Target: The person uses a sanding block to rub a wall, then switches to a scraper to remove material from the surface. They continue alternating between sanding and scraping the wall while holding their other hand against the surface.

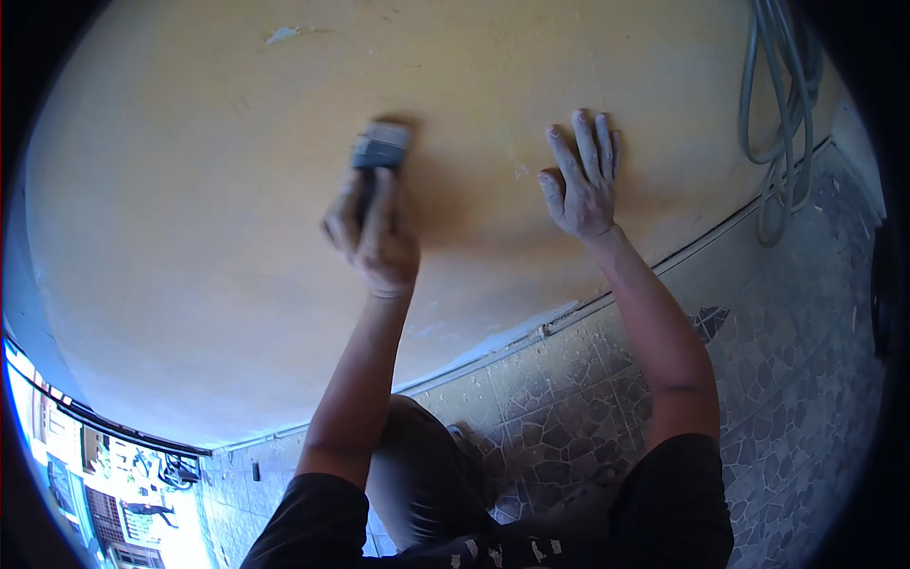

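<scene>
A scraper-like tool (381,147) with a wide pale head and a dark handle is pressed to or just over the yellowish wall (237,190). My left hand (374,232) grips its handle, slightly blurred. To the right, my right hand (583,185) lies flat against the same wall with its fingers spread and holds nothing. Pale dust coats the fingers of both hands. Between and around the hands the wall shows small scuffs, and a chipped white patch (282,35) is at the upper left.
A looped grey hose (782,104) hangs at the upper right. Stone-patterned floor tiles (559,436) run along the wall's base, below a thin ledge. My bent knee (417,474) is near the wall. Bright open space with a distant person (147,509) appears at the lower left.
</scene>
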Demonstrator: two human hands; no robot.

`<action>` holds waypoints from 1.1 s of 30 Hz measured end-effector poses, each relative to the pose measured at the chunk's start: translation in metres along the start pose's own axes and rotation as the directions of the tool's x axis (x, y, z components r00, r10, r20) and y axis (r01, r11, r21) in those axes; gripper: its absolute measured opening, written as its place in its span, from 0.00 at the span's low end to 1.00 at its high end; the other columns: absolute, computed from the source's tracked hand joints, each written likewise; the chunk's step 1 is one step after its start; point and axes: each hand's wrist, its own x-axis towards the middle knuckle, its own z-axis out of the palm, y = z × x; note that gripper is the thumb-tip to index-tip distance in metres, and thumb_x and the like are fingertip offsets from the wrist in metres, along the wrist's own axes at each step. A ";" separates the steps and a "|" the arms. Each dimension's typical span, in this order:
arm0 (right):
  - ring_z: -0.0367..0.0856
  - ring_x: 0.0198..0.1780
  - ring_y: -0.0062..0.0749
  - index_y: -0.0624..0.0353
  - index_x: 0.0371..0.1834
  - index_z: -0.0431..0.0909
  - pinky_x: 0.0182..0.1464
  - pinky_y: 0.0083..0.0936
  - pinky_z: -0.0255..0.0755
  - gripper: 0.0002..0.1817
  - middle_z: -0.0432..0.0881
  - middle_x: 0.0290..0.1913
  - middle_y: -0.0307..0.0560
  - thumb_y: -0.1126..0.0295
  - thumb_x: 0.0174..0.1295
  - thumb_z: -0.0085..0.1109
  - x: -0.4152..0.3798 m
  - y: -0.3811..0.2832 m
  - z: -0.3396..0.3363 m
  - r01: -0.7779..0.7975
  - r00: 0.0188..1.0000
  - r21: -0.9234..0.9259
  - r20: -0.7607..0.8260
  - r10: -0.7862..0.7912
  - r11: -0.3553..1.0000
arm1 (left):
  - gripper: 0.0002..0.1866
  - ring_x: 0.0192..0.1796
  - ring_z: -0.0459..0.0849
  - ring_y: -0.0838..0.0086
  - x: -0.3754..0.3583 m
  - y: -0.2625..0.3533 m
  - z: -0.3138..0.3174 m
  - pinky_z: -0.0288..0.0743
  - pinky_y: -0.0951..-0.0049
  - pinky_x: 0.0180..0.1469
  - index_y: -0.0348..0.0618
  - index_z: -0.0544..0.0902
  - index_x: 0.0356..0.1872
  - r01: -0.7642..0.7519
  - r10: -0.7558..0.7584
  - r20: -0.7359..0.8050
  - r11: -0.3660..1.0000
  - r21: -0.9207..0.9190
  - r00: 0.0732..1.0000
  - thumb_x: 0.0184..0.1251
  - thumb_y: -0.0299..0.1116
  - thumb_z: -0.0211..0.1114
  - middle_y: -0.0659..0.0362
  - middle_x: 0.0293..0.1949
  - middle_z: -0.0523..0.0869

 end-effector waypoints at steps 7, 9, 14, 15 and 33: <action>0.47 0.80 0.65 0.50 0.76 0.67 0.78 0.60 0.37 0.30 0.56 0.80 0.59 0.50 0.75 0.45 0.006 -0.004 -0.005 -0.008 1.000 -0.044 -0.003 0.008 0.999 | 0.16 0.52 0.82 0.63 -0.060 -0.008 -0.003 0.79 0.65 0.54 0.48 0.92 0.44 -0.338 0.430 0.247 0.878 -0.339 0.869 0.52 0.22 0.73 0.58 0.51 0.86; 0.47 0.80 0.65 0.51 0.76 0.67 0.78 0.60 0.38 0.30 0.56 0.80 0.59 0.50 0.75 0.46 0.008 -0.002 -0.012 -0.014 1.000 -0.057 0.002 0.014 0.998 | 0.16 0.50 0.84 0.60 -0.019 -0.006 -0.003 0.76 0.65 0.56 0.43 0.91 0.44 -0.119 0.130 0.077 0.984 -0.134 0.989 0.52 0.21 0.72 0.51 0.48 0.87; 0.47 0.80 0.68 0.55 0.76 0.65 0.78 0.60 0.40 0.30 0.55 0.79 0.63 0.53 0.75 0.46 0.007 -0.014 -0.009 -0.017 1.000 -0.078 -0.022 0.016 0.997 | 0.17 0.54 0.82 0.63 -0.089 0.003 0.008 0.78 0.62 0.56 0.49 0.91 0.48 -0.330 0.425 0.235 0.875 -0.353 0.874 0.57 0.27 0.68 0.59 0.56 0.85; 0.47 0.80 0.68 0.55 0.76 0.65 0.78 0.60 0.40 0.30 0.55 0.79 0.63 0.53 0.75 0.46 0.007 -0.019 -0.008 -0.008 1.000 -0.081 -0.023 0.007 0.997 | 0.17 0.54 0.82 0.63 -0.084 0.003 0.004 0.78 0.62 0.56 0.49 0.91 0.48 -0.330 0.421 0.227 0.877 -0.350 0.878 0.57 0.27 0.68 0.59 0.56 0.85; 0.46 0.80 0.70 0.66 0.76 0.61 0.78 0.60 0.36 0.31 0.53 0.79 0.70 0.59 0.75 0.40 -0.001 -0.019 0.000 -0.016 0.999 -0.106 -0.032 0.012 0.994 | 0.16 0.50 0.82 0.68 -0.034 -0.010 -0.001 0.63 0.65 0.51 0.50 0.91 0.49 0.023 -0.024 -0.015 0.998 -0.065 1.000 0.59 0.26 0.72 0.56 0.50 0.88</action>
